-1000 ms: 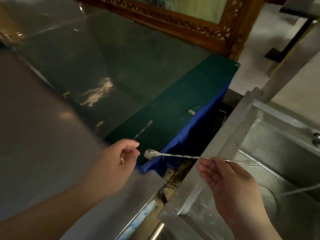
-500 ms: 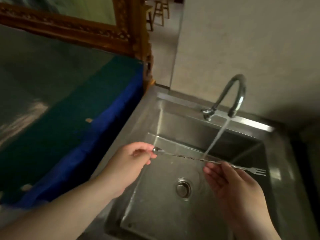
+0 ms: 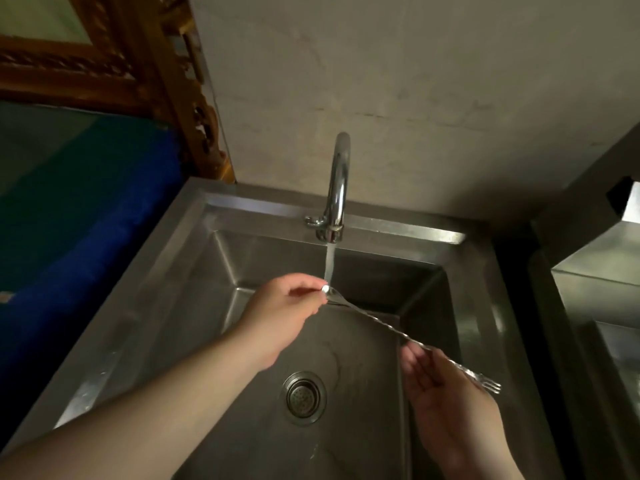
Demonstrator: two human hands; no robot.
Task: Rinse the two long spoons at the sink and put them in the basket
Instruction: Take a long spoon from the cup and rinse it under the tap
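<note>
One long spoon [image 3: 377, 323] with a twisted metal stem and a small fork at its far end stretches across the steel sink [image 3: 481, 306]. My left hand [image 3: 284, 308] pinches its bowl end right under the running stream from the tap [image 3: 337, 188]. Lower right, my right hand [image 3: 446, 396] holds the stem near the fork end, palm up. A second spoon and the basket are not in view.
The drain strainer [image 3: 304, 398] sits in the sink floor below my hands. A blue and green covered surface [image 3: 69, 220] lies to the left, a carved wooden frame [image 3: 145, 64] behind it, another steel basin [image 3: 602, 306] to the right.
The view swung from the covered counter to the sink. Both hands carried the spoon over the basin, and its bowl end has moved under the running water.
</note>
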